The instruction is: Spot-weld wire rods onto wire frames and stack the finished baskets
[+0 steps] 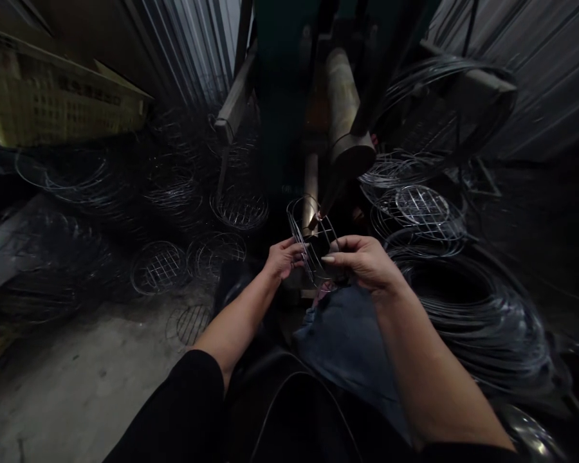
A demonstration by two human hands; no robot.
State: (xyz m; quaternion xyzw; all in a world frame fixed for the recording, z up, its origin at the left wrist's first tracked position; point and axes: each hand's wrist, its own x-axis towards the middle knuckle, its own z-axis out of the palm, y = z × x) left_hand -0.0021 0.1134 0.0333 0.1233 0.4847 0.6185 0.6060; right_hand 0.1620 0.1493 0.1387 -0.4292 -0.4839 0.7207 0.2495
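Note:
Between my two hands is a round wire rack (311, 257), tilted up on edge at the tips of a welding machine's electrodes (311, 215). Fingers of my left hand (285, 257) are closed on its left side. My right hand (361, 257) pinches the wire on the right between thumb and fingers. The upper electrode tip meets or nearly meets the rack's wires; whether they touch I cannot tell. Above it a thick brass-coloured arm (343, 96) of the machine reaches toward me.
Stacks of wire rings (174, 186) and round wire grids (159, 267) lie to the left, near a yellow crate (62, 96). A finished-looking grid (422, 209) rests on rings at right, above a big wire coil (492, 334). Blue cloth (350, 347) covers my lap.

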